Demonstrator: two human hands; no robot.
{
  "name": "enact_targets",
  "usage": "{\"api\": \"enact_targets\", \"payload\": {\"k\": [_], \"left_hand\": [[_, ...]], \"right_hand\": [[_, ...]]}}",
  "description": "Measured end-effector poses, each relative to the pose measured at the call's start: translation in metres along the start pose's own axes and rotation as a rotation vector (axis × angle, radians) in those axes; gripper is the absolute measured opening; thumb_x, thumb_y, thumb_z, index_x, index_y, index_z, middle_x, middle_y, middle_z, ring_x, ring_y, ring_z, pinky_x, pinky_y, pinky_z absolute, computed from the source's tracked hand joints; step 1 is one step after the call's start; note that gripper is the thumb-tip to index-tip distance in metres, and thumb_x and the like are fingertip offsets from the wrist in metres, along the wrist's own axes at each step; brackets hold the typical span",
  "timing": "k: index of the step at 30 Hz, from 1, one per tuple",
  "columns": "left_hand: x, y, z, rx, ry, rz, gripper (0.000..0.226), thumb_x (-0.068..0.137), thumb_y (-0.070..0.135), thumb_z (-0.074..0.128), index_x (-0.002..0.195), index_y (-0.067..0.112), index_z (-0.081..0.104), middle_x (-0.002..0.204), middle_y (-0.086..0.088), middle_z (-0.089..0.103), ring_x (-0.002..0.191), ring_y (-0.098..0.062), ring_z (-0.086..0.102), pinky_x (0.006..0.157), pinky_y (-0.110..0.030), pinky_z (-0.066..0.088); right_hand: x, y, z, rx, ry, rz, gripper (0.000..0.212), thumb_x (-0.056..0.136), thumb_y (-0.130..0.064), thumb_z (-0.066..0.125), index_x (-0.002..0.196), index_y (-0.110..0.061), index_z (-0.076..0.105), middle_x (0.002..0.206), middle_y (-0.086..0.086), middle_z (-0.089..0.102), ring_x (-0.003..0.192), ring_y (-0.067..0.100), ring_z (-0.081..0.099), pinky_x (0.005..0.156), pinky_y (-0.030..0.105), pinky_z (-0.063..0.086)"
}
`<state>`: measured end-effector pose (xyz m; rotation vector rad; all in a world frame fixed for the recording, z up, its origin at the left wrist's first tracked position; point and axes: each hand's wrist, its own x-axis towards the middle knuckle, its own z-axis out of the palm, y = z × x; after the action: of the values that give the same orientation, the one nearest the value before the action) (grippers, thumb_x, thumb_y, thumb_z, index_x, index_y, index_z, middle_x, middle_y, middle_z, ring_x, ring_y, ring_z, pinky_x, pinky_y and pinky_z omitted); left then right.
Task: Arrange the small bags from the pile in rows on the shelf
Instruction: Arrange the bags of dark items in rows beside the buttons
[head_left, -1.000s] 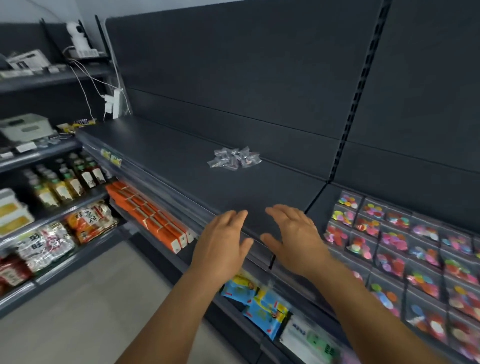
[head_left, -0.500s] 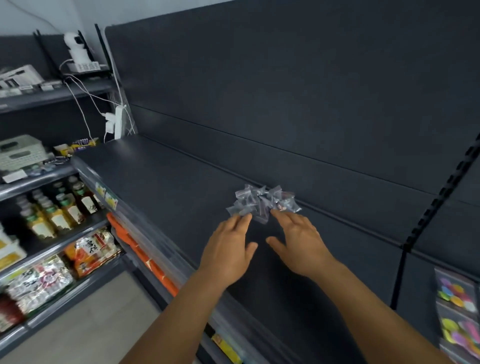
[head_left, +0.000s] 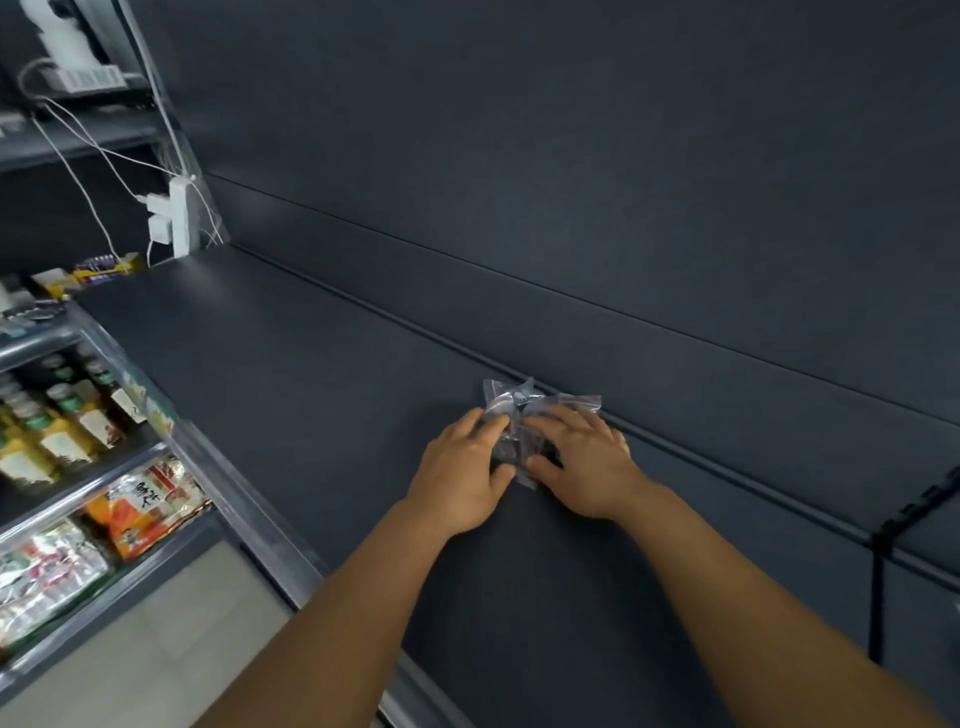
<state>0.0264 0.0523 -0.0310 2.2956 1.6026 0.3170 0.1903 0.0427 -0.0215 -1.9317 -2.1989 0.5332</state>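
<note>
**Clear bags bunched at back of dark shelf**

A pile of small bags (head_left: 524, 415) of clear, crinkled plastic lies in a loose heap on the dark grey shelf (head_left: 291, 374), close to the groove where the shelf board meets the back panel. The bags overlap at odd angles, none laid out in a row; their corners stick up at the far side, and what they contain cannot be made out. The near part of the heap is hidden under a person's two hands. The shelf surface is flat and matte, running leftwards from the pile towards its front rail.
</note>
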Motion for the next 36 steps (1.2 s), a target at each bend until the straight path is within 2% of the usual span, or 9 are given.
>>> {"api": "enact_targets", "payload": {"k": [8,11,13,16,20,25,29,33,36], "left_hand": [[-0.046,0.014,0.006,-0.155,0.037,0.156,0.050,0.092,0.038,0.053,0.139,0.022,0.041,0.140,0.007,0.041,0.130,-0.011,0.033,0.106,-0.020,0.025],[-0.062,0.015,0.006,-0.287,0.044,0.195,0.036,0.094,0.036,0.050,0.127,0.023,0.053,0.127,0.008,0.050,0.120,-0.009,0.043,0.099,-0.018,0.033],[-0.067,0.016,0.005,-0.382,0.078,0.158,0.035,0.095,0.034,0.049,0.128,0.023,0.052,0.126,0.007,0.050,0.118,-0.010,0.047,0.099,-0.022,0.038],[-0.066,0.018,0.003,-0.303,0.076,0.048,0.051,0.094,0.036,0.050,0.141,0.021,0.038,0.137,0.002,0.043,0.126,-0.017,0.037,0.103,-0.028,0.034],[-0.064,0.018,0.001,-0.037,0.012,-0.036,0.056,0.089,0.051,0.051,0.136,0.021,0.047,0.129,-0.004,0.046,0.121,-0.024,0.034,0.102,-0.032,0.031],[-0.064,0.018,0.004,-0.271,0.073,-0.090,0.030,0.079,0.044,0.068,0.103,0.026,0.064,0.104,0.006,0.056,0.109,-0.019,0.042,0.095,-0.033,0.040],[-0.063,0.017,0.003,-0.460,0.086,-0.129,0.015,0.074,0.032,0.073,0.081,0.027,0.061,0.079,0.013,0.062,0.097,-0.022,0.056,0.084,-0.040,0.051],[-0.065,0.015,-0.004,-0.599,0.109,-0.129,0.016,0.078,0.019,0.069,0.091,0.027,0.064,0.076,0.014,0.065,0.091,-0.015,0.061,0.077,-0.028,0.053],[-0.069,0.020,-0.017,-0.829,0.068,-0.125,0.014,0.084,0.016,0.064,0.093,0.025,0.069,0.076,0.009,0.066,0.069,-0.007,0.058,0.060,-0.017,0.046]], "right_hand": [[-0.056,-0.001,0.002,0.142,0.074,-0.075,0.035,0.090,-0.041,0.053,0.125,-0.036,0.054,0.134,-0.017,0.048,0.128,0.006,0.038,0.110,0.037,0.029],[-0.081,-0.009,-0.001,0.315,0.137,-0.047,0.020,0.094,-0.036,0.048,0.108,-0.037,0.062,0.097,-0.024,0.061,0.089,-0.010,0.055,0.082,0.010,0.043],[-0.087,-0.013,-0.001,0.398,0.246,0.054,0.022,0.096,-0.032,0.046,0.111,-0.032,0.062,0.094,-0.019,0.064,0.080,-0.007,0.057,0.069,0.003,0.039],[-0.085,-0.015,0.000,0.369,0.346,0.218,0.031,0.093,-0.023,0.053,0.124,-0.024,0.055,0.113,-0.004,0.064,0.094,0.008,0.059,0.080,0.011,0.040],[-0.084,-0.020,-0.001,0.281,0.140,0.324,0.052,0.083,-0.024,0.064,0.133,-0.022,0.049,0.121,-0.001,0.060,0.114,0.019,0.053,0.095,0.031,0.045],[-0.080,-0.025,-0.001,0.330,0.076,0.358,0.031,0.079,-0.020,0.063,0.106,-0.034,0.065,0.074,-0.011,0.055,0.072,0.009,0.054,0.060,0.019,0.042],[-0.079,-0.028,0.003,0.510,0.196,0.406,0.010,0.081,-0.020,0.066,0.084,-0.027,0.072,0.075,-0.013,0.068,0.070,0.007,0.063,0.061,0.019,0.049],[-0.087,-0.033,0.001,0.701,0.359,0.426,0.012,0.084,-0.014,0.063,0.077,-0.019,0.071,0.066,-0.008,0.067,0.056,0.006,0.057,0.055,0.018,0.047],[-0.097,-0.038,-0.006,0.867,0.463,0.411,0.012,0.086,-0.010,0.061,0.080,-0.017,0.069,0.067,-0.003,0.069,0.053,0.007,0.056,0.053,0.021,0.047]]}}
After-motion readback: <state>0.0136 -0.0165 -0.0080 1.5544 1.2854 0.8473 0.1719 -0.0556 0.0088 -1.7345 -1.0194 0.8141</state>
